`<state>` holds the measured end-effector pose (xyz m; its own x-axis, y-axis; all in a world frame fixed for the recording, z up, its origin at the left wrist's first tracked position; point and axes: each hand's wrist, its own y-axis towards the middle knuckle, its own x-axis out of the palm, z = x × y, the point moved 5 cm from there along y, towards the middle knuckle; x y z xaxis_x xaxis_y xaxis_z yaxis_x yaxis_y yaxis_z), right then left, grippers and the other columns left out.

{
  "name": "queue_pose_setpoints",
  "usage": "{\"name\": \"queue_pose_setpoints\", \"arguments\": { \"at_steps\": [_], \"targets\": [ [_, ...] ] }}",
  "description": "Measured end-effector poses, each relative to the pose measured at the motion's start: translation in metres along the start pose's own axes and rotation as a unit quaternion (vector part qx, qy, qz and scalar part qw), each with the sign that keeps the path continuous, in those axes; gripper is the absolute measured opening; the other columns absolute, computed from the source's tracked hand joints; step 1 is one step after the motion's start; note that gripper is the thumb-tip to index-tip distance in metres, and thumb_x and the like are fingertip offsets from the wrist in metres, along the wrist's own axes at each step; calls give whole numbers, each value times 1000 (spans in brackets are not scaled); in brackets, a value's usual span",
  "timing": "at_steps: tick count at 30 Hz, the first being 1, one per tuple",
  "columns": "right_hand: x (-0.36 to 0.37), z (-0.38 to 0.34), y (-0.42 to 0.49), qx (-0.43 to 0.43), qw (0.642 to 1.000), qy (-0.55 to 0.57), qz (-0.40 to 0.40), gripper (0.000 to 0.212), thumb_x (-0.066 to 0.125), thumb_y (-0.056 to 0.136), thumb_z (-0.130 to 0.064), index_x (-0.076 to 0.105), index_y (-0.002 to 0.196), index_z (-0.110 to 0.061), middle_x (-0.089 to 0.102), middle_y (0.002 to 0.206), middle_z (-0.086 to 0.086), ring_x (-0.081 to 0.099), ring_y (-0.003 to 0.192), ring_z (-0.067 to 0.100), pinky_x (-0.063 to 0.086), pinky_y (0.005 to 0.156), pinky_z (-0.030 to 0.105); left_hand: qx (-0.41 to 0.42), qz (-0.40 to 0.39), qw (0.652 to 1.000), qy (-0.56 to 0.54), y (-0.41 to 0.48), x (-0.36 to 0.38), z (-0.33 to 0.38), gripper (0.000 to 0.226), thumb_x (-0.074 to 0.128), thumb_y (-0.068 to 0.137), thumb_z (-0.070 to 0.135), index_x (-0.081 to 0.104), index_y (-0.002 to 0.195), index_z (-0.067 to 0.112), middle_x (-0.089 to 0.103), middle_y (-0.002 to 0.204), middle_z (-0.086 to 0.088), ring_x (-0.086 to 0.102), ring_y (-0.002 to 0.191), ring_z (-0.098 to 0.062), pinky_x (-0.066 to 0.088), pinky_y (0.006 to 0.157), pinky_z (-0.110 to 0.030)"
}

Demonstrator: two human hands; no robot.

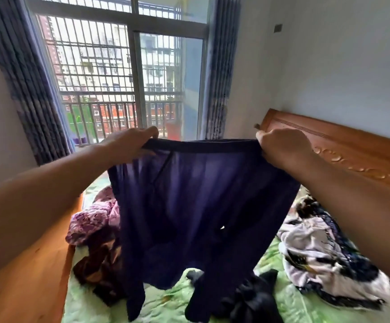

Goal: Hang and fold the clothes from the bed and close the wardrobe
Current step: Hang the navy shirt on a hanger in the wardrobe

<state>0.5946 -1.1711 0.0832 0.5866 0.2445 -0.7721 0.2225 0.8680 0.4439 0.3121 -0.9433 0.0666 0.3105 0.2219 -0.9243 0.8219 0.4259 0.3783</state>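
Head view: left hand [131, 142] and right hand [282, 148] each pinch a waistband end of dark blue trousers [201, 201], held up stretched over the bed [166, 301]. Purple garment [91, 220] lies left, patterned clothes [324, 252] right, black garment [252, 297] near.

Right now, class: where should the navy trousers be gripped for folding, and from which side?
Grip the navy trousers at the waistband, one end per hand, from the outer sides: the band is stretched level and the legs hang below. The left hand and right hand hold it so.
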Motion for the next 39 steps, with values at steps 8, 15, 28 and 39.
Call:
{"name": "queue_pose_setpoints", "arguments": {
  "at_steps": [8, 15, 28, 39],
  "targets": [
    [16, 103, -75, 179, 977, 8, -117, 21, 63, 83, -14, 67, 104, -14, 68, 95, 11, 66, 87, 33, 47, 68, 34, -9, 49, 998, -43, 75, 19, 118, 14, 56, 91, 22, 56, 105, 20, 58, 82, -6, 59, 72, -29, 42, 55, -32],
    [16, 202, -150, 284, 947, 22, -151, 8, 58, 87, -24, 59, 86, -16, 52, 75, 4, 52, 73, 27, 42, 65, 30, 32, 42, 995, -82, 138, 34, 252, 23, 54, 90, 29, 66, 107, 21, 69, 105, -10, 64, 95, -34, 54, 76, -42],
    [38, 356, -301, 476, 857, 27, -195, 23, 50, 97, -20, 64, 112, -10, 62, 93, 9, 48, 74, 23, 41, 69, 33, 139, -12, 976, -169, 226, 73, 490, 27, 47, 92, 25, 65, 112, 21, 66, 116, -10, 62, 104, -35, 54, 84, -45],
    [29, 446, -424, 624, 757, 14, -192, 12, 42, 88, -10, 48, 79, -13, 57, 90, 9, 56, 80, 30, 48, 72, 35, 295, -25, 925, -239, 294, 97, 724, 24, 45, 95, 27, 66, 105, 20, 65, 103, -6, 58, 86, -29, 39, 62, -34]
  ]
}}
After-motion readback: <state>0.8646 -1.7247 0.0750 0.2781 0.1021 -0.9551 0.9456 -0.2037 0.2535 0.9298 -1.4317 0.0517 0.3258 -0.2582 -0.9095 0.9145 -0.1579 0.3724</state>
